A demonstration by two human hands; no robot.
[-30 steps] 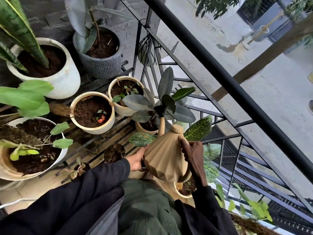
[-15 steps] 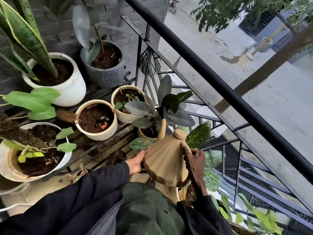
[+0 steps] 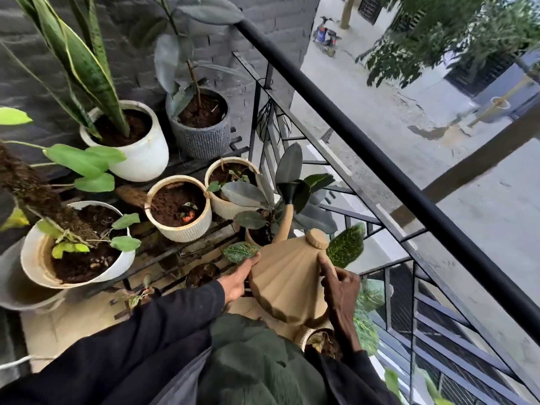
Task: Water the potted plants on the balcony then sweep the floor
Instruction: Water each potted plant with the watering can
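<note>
Head view, looking down on a balcony corner. Saw a black railing [image 3: 380, 158] cutting diagonally across, with the street far below beyond it. Noted a grey brick wall [image 3: 131, 30] behind the plants at upper left. Found a slatted rack [image 3: 198, 247] carrying most of the pots.

Picked out a wide white pot [image 3: 35, 258] at far left, full of dark soil and pale green leaves. Behind it, spotted a white pot [image 3: 146, 159] with a tall snake plant, and just beside that a grey ribbed pot [image 3: 201, 138] against the wall. Nearer the middle, made out a cream ribbed pot [image 3: 181, 232] with a tiny seedling, touching or nearly touching a second cream pot [image 3: 222, 206].

Found the tan faceted watering can [image 3: 286, 282] lifted near the railing, between both hands, in front of a dark-leaved plant [image 3: 289, 168]. Saw the left hand [image 3: 236, 282] clasping the can's left flank, thumb laid along it, fingers hidden behind. Saw the right hand [image 3: 340, 290] curled against the right shoulder, thumb pressed on the can.

Traced the spout [image 3: 287, 217] pointing away from the person, its black rose up among the dark leaves. Noted the round lid knob [image 3: 317, 239] on top of the can.
</note>
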